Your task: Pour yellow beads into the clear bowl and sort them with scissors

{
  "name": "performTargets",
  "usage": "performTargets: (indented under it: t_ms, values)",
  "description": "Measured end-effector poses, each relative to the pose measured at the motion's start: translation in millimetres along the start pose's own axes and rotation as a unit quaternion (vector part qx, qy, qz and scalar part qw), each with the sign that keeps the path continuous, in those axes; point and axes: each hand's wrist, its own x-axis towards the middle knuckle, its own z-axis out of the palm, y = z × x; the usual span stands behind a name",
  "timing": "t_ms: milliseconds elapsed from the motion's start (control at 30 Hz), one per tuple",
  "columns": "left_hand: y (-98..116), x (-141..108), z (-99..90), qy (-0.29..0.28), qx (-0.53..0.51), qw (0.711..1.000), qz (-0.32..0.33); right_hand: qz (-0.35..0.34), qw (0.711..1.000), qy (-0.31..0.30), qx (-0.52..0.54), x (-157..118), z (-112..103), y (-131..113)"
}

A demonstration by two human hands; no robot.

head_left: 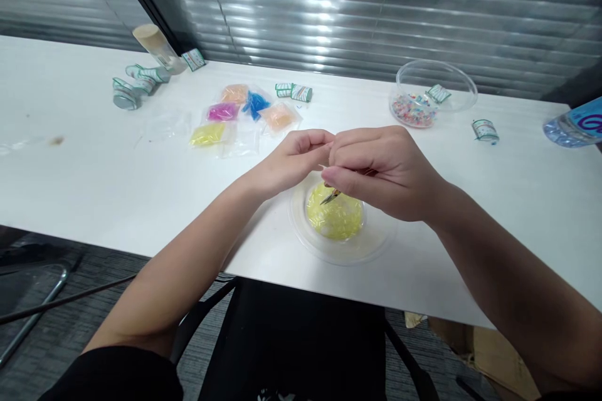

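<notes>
My right hand (383, 169) is closed around a pair of small pointed scissors (331, 196), their metal tips aimed down to the left. My left hand (303, 160) meets it fingertip to fingertip, its fingers pinched; whatever lies between them is hidden. A thin pale strand (322, 166) pokes out by the right thumb. Right below both hands sits a clear plastic bowl (301, 232) with yellow, tube-like beads (335, 216) at its bottom.
Small bags of yellow (207, 134), magenta (222, 112), blue (255, 104) and peach beads (279, 116) lie behind my left hand. Another clear bowl (436, 62) holds multicoloured beads (414, 110). Green-and-white rolls (301, 93), a lidded jar (157, 47) and a bottle (576, 125) stand around.
</notes>
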Motion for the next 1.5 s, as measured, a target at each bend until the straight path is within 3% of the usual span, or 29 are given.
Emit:
performTargets:
  t_ms: [700,933,1033,1167,1300,1400,1500]
  values:
    - [-6,1,-0.6,0.02,0.032,0.999,0.012,0.02,0.999,0.028,-0.032,-2,3,0]
    - [-8,2,-1.6,0.033,0.051,0.998,0.027,0.036,0.995,0.09,-0.019,-4,1,3]
    - [-10,2,-4.5,0.052,0.083,0.994,0.049,0.058,0.987,0.145,-0.019,-9,-7,5]
    - [-4,-3,-7.7,0.047,0.185,0.978,0.082,0.067,0.95,0.305,0.027,-26,-17,13]
    - [7,-10,-7.7,0.003,0.302,0.941,0.149,0.154,0.864,0.462,0.125,-43,-17,17]
    - [13,-14,-6.3,-0.009,0.351,0.92,0.173,0.169,0.814,0.53,0.169,-47,-13,13]
    - [14,-17,-4.1,-0.01,0.386,0.906,0.175,0.158,0.802,0.552,0.165,-49,-7,9]
